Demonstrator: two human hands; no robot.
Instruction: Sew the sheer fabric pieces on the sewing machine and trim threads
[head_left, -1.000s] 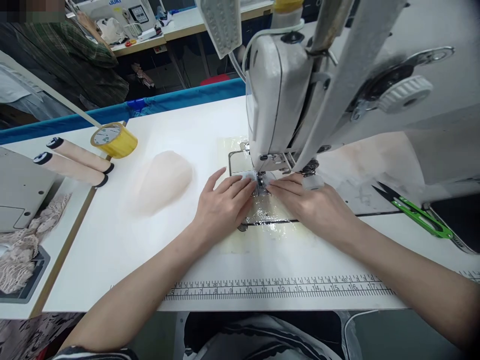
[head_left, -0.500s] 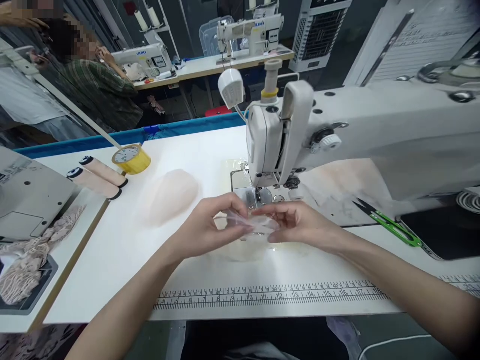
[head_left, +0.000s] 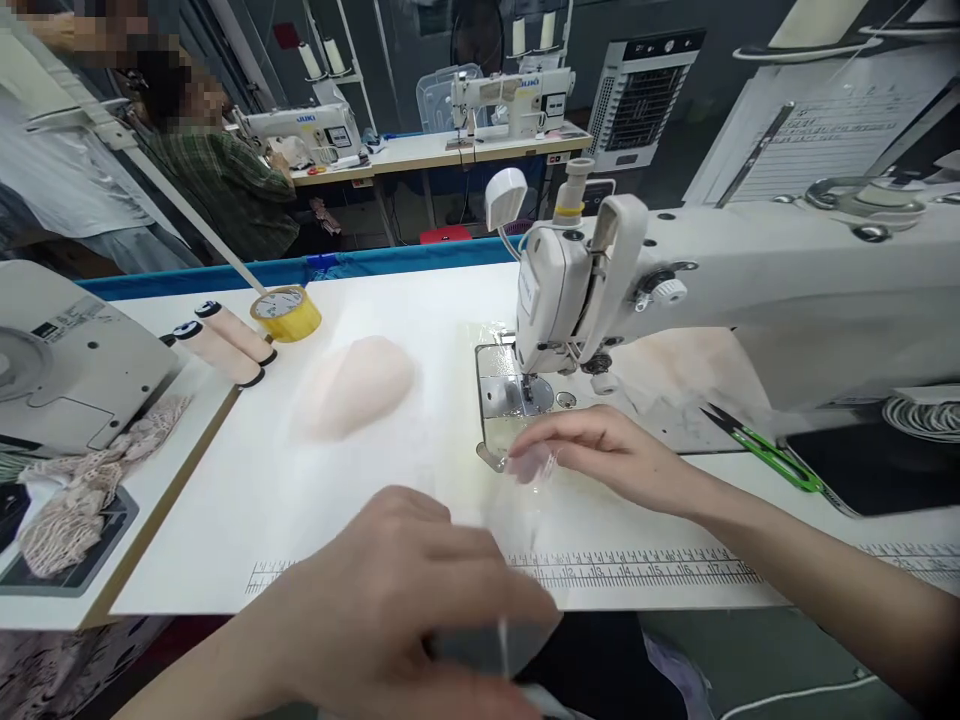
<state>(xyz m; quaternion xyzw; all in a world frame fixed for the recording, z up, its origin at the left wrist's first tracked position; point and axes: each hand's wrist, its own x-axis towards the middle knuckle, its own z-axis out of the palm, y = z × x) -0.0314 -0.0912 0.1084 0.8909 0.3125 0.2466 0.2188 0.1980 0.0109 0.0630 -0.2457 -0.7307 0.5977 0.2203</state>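
Observation:
My right hand [head_left: 600, 455] pinches a small piece of sheer, pale pinkish fabric [head_left: 531, 465] just in front of the sewing machine's needle plate [head_left: 517, 395]. Its thin, see-through edge hangs toward me over the white table. My left hand [head_left: 420, 600] is close to the camera, over the table's front edge, and smeared by motion. A thin whitish strip shows by its fingertips, but whether they grip it is unclear. Above the plate stands the white sewing machine head [head_left: 555, 290]. To the left, a pale sheer fabric piece [head_left: 367, 385] lies on the table.
Green-handled snips [head_left: 772, 455] and a black phone-like slab [head_left: 877, 470] lie right. A yellow tape roll [head_left: 286, 313] and two thread spools [head_left: 225, 350] sit at left. A ruler strip [head_left: 637, 570] lines the front edge. Another person [head_left: 217, 185] sits at a far machine.
My left hand has come away from the fabric, down and toward me. My right hand keeps its hold near the needle plate. The view has shifted slightly.

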